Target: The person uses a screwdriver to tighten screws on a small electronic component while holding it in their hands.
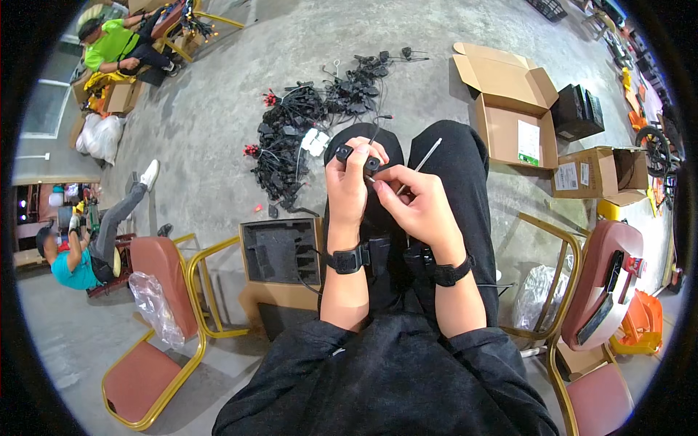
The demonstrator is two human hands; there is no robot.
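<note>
My left hand (349, 182) is closed around small black plastic parts (371, 164), raised over my black-trousered lap, with a dark wire rising behind them. My right hand (414, 203) touches the lower edge of these parts with thumb and forefinger; a small piece between those fingertips is too small to name. A long thin pale rod (429, 152) slants up through my right hand, gripped by its curled fingers. Beyond my knees lies a heap of black wired devices (280, 167) with some red tips and a white item (315, 143).
A foam-lined box (280, 251) stands left. Pink chairs (161, 269) flank me. An open carton (509, 145), black bin (578, 112) and another box (596, 174) are right. Two co-workers sit left, in green (109, 45) and teal (67, 269) shirts. White bags (102, 138) lie beyond.
</note>
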